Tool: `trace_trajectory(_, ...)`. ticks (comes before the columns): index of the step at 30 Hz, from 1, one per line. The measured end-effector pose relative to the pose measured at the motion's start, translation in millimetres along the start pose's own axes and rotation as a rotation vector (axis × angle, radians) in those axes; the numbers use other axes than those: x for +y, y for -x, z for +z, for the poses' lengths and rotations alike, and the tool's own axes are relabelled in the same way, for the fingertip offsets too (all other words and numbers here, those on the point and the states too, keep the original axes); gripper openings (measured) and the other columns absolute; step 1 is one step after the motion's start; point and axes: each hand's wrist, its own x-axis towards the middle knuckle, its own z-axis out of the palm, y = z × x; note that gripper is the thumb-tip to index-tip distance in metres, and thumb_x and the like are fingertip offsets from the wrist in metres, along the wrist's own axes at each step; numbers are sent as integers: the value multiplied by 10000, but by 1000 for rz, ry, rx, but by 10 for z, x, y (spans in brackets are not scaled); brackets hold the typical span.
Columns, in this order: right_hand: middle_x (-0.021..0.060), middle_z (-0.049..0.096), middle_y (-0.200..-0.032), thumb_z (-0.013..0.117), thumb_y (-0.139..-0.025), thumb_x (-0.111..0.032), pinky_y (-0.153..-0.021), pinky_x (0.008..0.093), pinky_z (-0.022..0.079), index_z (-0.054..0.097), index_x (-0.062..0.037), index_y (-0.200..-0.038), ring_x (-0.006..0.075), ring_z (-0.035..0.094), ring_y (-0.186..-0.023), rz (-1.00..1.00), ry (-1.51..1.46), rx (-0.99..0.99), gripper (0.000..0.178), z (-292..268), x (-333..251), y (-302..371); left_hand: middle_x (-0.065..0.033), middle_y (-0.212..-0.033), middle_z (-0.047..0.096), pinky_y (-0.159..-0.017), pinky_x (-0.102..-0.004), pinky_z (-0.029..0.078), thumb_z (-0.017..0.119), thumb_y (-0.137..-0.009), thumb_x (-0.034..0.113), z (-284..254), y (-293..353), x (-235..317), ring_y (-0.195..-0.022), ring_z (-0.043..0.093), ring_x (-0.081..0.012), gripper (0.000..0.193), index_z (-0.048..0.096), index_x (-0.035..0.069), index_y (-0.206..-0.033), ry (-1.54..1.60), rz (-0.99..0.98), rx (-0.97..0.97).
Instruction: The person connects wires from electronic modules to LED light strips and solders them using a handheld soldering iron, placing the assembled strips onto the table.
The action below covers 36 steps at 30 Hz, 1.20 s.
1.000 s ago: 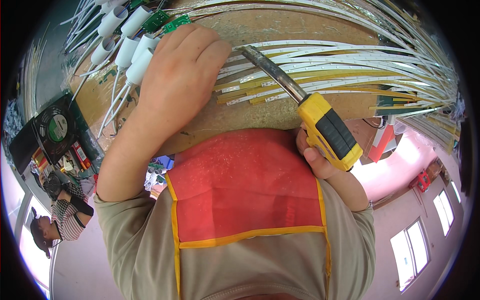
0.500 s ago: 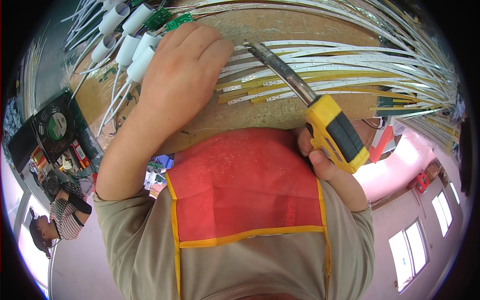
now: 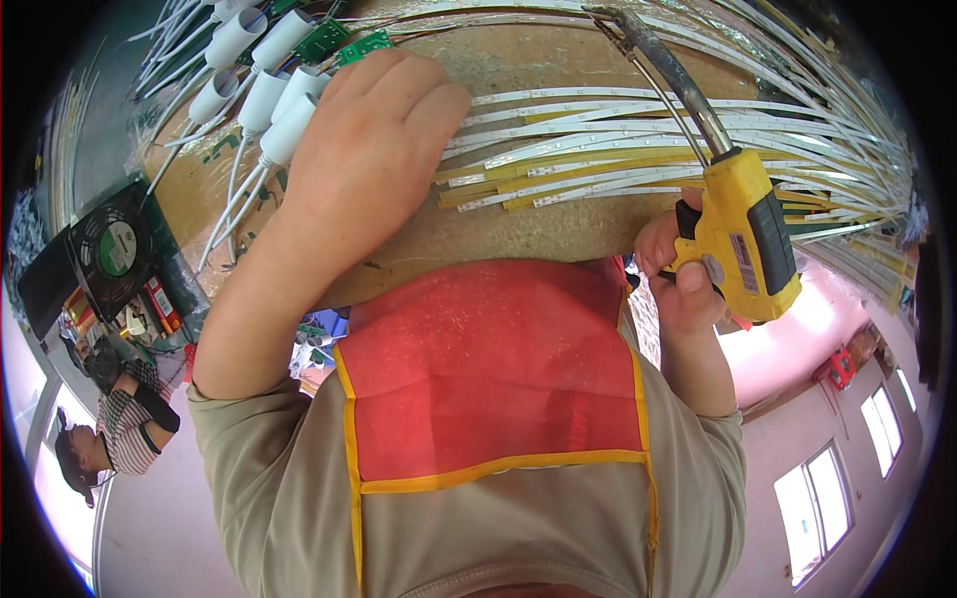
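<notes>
My right hand is wrapped round the grip of a yellow and black soldering gun. The gun's long metal barrel and thin side rod reach up over the LED strips, pointing to the far side. My left hand lies back-up at the left ends of those strips, its fingers curled under. Whatever they pinch is hidden beneath the hand. Just past its knuckles is a green circuit board. Beside its wrist stand white cylindrical housings with white wires trailing from them.
A brown work board lies beneath the strips, its near edge close to my red apron. A black fan stands at the left. More strips lie bundled along the far right. Another person is at the far left.
My right hand has moved the soldering gun right and farther away, so its tip has left the spot beside my left hand. The left hand has barely shifted.
</notes>
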Motion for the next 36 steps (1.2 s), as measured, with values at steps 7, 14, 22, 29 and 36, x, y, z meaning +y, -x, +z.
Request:
trace_trajectory(7, 33, 497, -750, 790, -850, -438, -548, 296, 412, 439, -10, -1405, 146, 489, -611, -25, -17, -32, 784, -50, 32, -11, -74, -980, 644, -831, -396, 518, 684, -789, 0, -2, -20, 14, -948, 630, -295, 179, 665, 64, -955, -5, -3, -11)
trace_trajectory(14, -4, 474, -735, 781, -864, -436, -559, 268, 398, 414, -34, -1458, 108, 460, -624, -40, -30, -40, 806, -35, 49, -14, -76, -978, 645, -833, -399, 520, 687, -787, 0, -13, -24, 20, -946, 631, -298, 179, 667, 62, -954, -6, -4, -20)
trace_trajectory(22, 31, 491, -761, 772, -854, -434, -565, 302, 425, 414, -2, -1418, 146, 483, -617, -32, -29, -32, 796, -64, 70, -10, -74, -983, 645, -828, -398, 522, 691, -790, 1, -25, -25, 29, -945, 631, -295, 188, 666, 62, -966, -7, -12, -38)
trace_trajectory(29, 31, 486, -755, 764, -857, -433, -560, 304, 424, 413, 0, -1419, 148, 481, -614, -14, -32, -43, 792, -61, 60, -13, -71, -989, 641, -827, -397, 519, 689, -787, 2, -40, -32, 36, -938, 627, -293, 197, 661, 63, -972, -4, -13, -54)
trace_trajectory(36, 31, 483, -754, 754, -862, -442, -555, 304, 422, 418, -1, -1417, 147, 479, -612, -32, -20, -43, 785, -61, 73, -14, -74, -1014, 643, -829, -398, 516, 698, -777, 8, -59, -17, 51, -960, 628, -293, 230, 670, 76, -995, -20, -7, -48)
